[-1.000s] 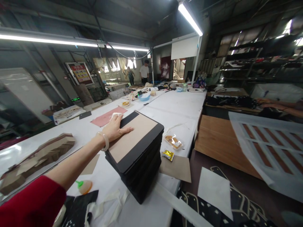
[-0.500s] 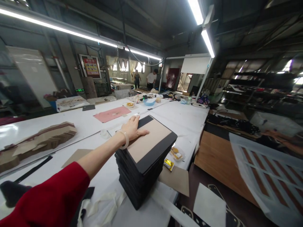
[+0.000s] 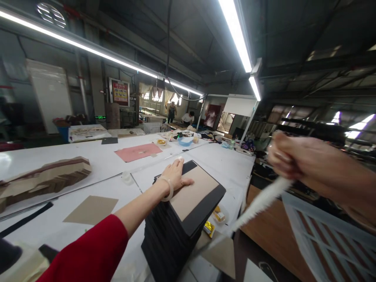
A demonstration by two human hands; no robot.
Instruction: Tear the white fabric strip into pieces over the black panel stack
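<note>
My left hand (image 3: 175, 177) lies flat with fingers spread on the top of a tall stack of black boards (image 3: 176, 231); the top board carries a tan cardboard panel (image 3: 194, 192). A pale bangle circles that wrist, and the sleeve is red. My right hand (image 3: 296, 162) is raised at the right, blurred, its fingers closed around a white strip (image 3: 258, 203) that runs down and left toward the stack's near corner.
The stack stands on a long white table (image 3: 96, 164) with a pink sheet (image 3: 138, 152), a fanned pile of brown cardboard pieces (image 3: 44, 178) and a tan card (image 3: 91, 209). Snack packets (image 3: 214, 221) lie beside the stack. A wooden board (image 3: 264, 223) is at right. Two people stand far back.
My right hand has come into view at the right, gripping a white strip. The view has shifted; my left hand stays flat on the stack.
</note>
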